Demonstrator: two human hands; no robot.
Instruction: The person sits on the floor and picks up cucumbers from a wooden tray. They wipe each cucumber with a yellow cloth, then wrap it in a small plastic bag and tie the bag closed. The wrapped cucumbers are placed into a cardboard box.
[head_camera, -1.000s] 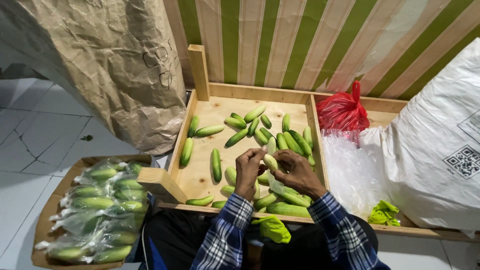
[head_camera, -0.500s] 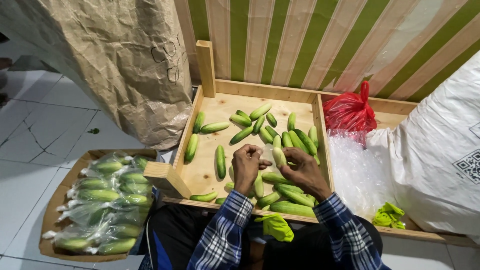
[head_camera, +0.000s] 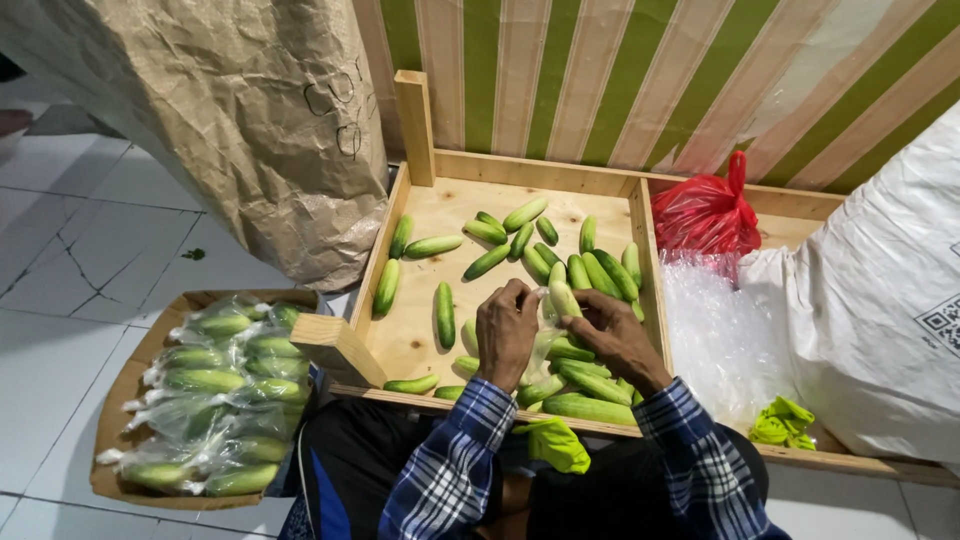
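My left hand and my right hand meet over the near part of a wooden crate. Between them they hold a pale green cucumber and a thin clear plastic bag that hangs below it. The cucumber stands nearly upright between my fingers. Loose cucumbers lie scattered on the crate's floor, with a thicker pile right under my hands. Both my sleeves are blue plaid.
A cardboard tray of bagged cucumbers sits on the tiled floor at left. A big brown paper sack leans behind it. Right of the crate lie clear bags, a red bag, a white sack and green ties.
The view has shifted slightly. My hands have stayed over the near pile and closed in around the one cucumber and the clear bag.
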